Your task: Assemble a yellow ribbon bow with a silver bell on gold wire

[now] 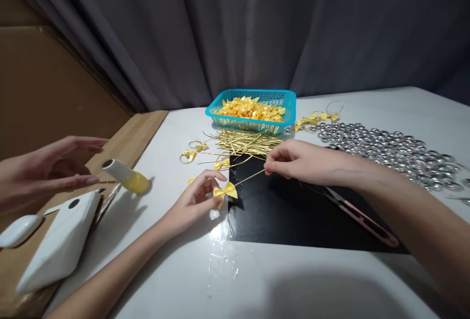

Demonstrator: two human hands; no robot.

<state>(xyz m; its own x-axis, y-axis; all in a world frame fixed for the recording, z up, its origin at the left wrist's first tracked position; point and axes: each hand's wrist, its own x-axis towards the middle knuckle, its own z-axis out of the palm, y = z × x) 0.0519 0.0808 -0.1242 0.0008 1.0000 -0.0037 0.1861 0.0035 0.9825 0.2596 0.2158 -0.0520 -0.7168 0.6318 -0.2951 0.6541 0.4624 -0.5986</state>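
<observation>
Between its thumb and fingers my left hand (200,199) pinches a yellow ribbon bow (225,192), close to the left edge of a black mat (279,216). A thin gold cord (250,177) runs from the bow up to the right. The cord's other end is pinched in my right hand (290,159), above the mat. Behind the hands lies a pile of gold cords (249,142). A pink-handled cutting tool (362,217) rests on the mat under my right forearm, its tip partly hidden.
A blue basket (288,96) of yellow bows stands at the back. Many silver oval beads (382,150) spread over the right side. Another person's hand (55,167) reaches in at left near a yellow bottle (127,177) with a white cap. A white device (58,245) lies beside it.
</observation>
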